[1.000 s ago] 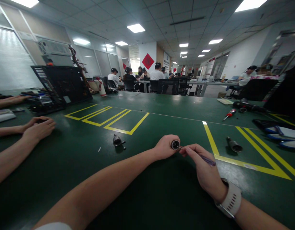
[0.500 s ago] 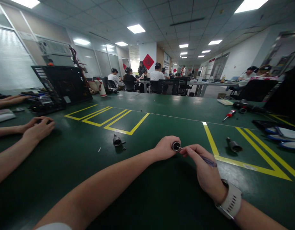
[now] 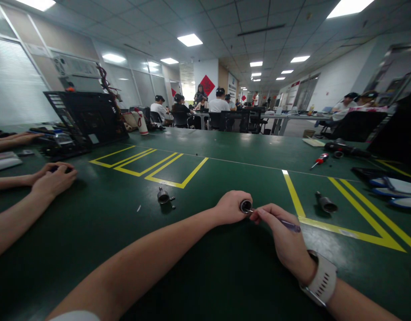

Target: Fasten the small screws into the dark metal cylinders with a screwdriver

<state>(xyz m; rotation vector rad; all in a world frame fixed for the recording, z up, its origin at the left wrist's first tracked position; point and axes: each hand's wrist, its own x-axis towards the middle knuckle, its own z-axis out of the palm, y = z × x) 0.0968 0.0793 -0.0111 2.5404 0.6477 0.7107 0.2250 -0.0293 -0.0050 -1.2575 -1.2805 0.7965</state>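
My left hand (image 3: 232,207) is wrapped round a hollow metal cylinder (image 3: 245,206), its open round end facing me and to the right. In my right hand (image 3: 279,227), pinched like a pen, is a screwdriver (image 3: 290,225) with a purplish handle and a thin shaft. The shaft's tip reaches into the mouth of the cylinder; where it ends inside is hidden. Left of my hands a metal housing with a narrow stem (image 3: 163,195) stands on the green table, with small metal nuts or rings (image 3: 173,207) beside it. A similar metal housing (image 3: 326,204) lies at the right.
A co-worker's hands (image 3: 55,178) hold something dark at the left. Behind them stands a black computer case (image 3: 88,116). A red screwdriver (image 3: 320,160), a dark power tool (image 3: 346,148) and white-blue gloves (image 3: 396,189) lie at the right. Yellow tape (image 3: 165,182) marks the table (image 3: 225,276).
My right hand and the screwdriver have shifted slightly left and downward, and the cylinder in my left hand has tilted a little. The loose parts on the table have stayed put.
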